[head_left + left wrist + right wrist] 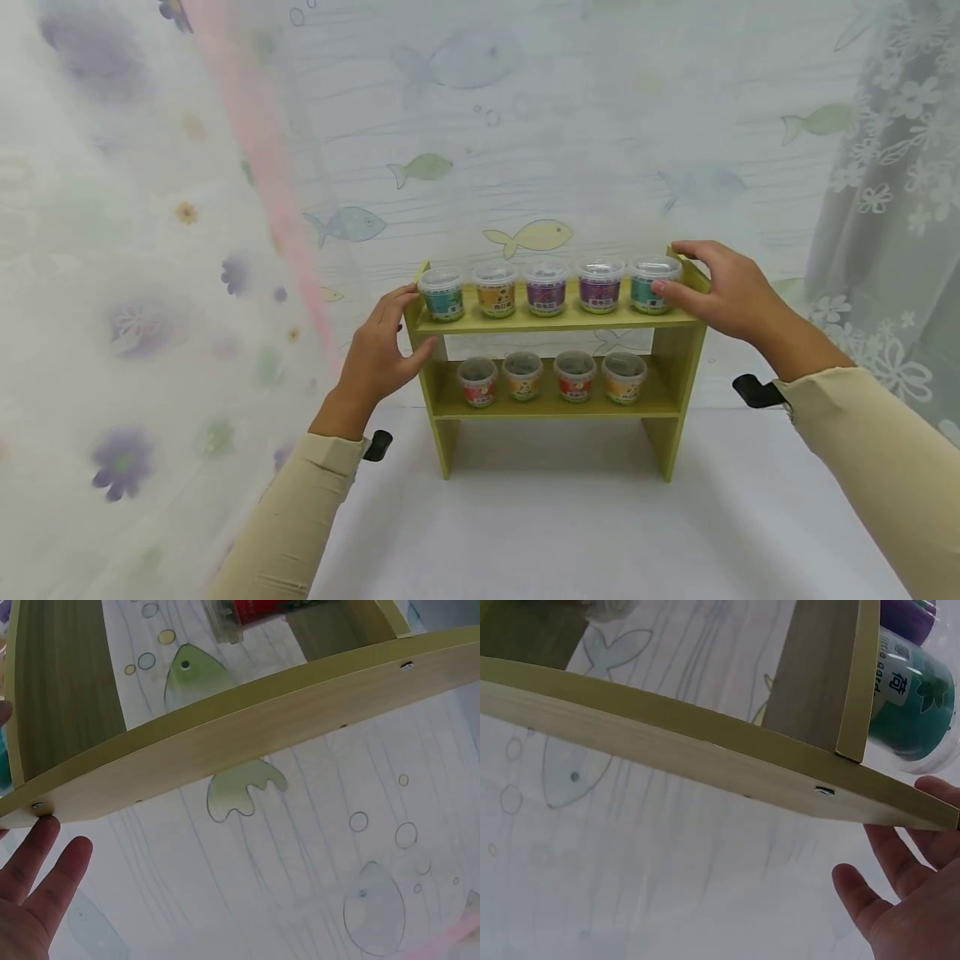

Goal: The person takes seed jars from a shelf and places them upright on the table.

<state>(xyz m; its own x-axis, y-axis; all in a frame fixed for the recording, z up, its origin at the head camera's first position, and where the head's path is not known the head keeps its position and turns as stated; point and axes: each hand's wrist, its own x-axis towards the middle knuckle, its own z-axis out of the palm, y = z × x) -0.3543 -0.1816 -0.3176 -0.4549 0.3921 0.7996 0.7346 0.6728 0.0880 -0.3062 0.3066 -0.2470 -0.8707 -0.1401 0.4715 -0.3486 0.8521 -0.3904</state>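
A green two-tier wooden shelf stands on the white surface between my two hands. My left hand is at its left side panel, fingertips at the outer face and thumb across the front edge. At the upper right corner, my right hand straddles the side panel, its thumb overlapping a teal cup. Both wrist views show fingers spread against the panel's outside. Lidded cups line the top tier: another teal cup, a yellow cup and two purple cups.
On the lower tier stand two red cups and two yellow cups. Behind the shelf hangs a fish-printed curtain; a flower-printed curtain is at the left, lace at the right. The white tabletop extends in front.
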